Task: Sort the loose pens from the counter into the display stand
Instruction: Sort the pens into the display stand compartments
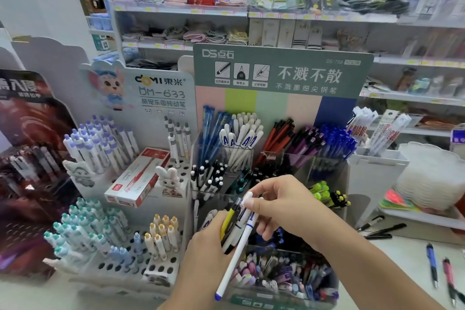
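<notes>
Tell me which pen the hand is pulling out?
Find the green-topped display stand. Just in front, the left hand grips a bunch of pens. The right hand pinches the long white pen, the only one with a blue tip sticking down.

The stand [281, 72] has a grey-green header over pink, lime, mint, peach and blue stripes. Its pens [239, 138] are white with blue letters. A long white pen [235, 257] has a blue tip. On the white table [402, 272] lie a blue pen [432, 265] and a pink pen [449, 275].

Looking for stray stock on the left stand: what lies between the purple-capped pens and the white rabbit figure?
In the head view, a red-and-white pen box lies slanted between the purple-capped pens and the rabbit figure.
</notes>
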